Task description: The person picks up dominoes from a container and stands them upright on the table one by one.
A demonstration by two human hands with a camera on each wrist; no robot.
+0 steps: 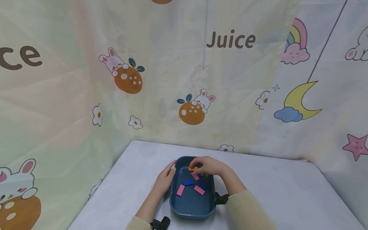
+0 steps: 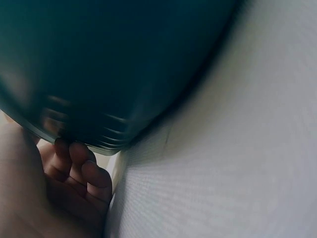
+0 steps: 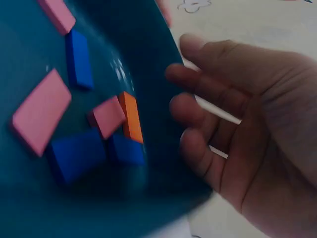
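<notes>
A dark teal rectangular basin (image 1: pixel 192 207) with rounded corners stands on the white table. My left hand (image 1: pixel 165 179) holds its far left side, the bent fingers (image 2: pixel 96 173) against the outer wall near the rim. My right hand (image 1: pixel 211 166) reaches over the far right corner, fingers spread loosely with nothing between them. Just short of the fingertips, an orange block (image 3: pixel 131 116) leans beside a pink block (image 3: pixel 106 118) and a blue block (image 3: pixel 126 150). More pink blocks (image 1: pixel 180 190) and blue blocks (image 1: pixel 188 182) lie scattered on the basin floor.
White cloth covers the table (image 1: pixel 273 191) on both sides of the basin. Behind it hangs a printed curtain (image 1: pixel 161 105) with rabbits and oranges. Black wrist cameras (image 1: pixel 161 223) sit at both cuffs, the right one (image 1: pixel 221 199) close by the basin's right wall.
</notes>
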